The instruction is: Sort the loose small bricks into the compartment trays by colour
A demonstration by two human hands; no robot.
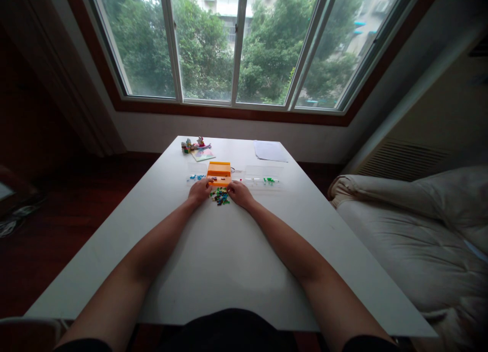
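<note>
Now catch the heap of small coloured pieces on the tabletop, right between left hand and right hand, just on the near side of the orange case, with no clear long axis. Can't call either one closer; see both curled inward, but can't tell whether gripping any piece.

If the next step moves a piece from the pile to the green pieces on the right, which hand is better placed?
Probably the right hand: it is just right of the pile, closer to those green pieces. The left hand is opposite, near the blue pieces.
</note>
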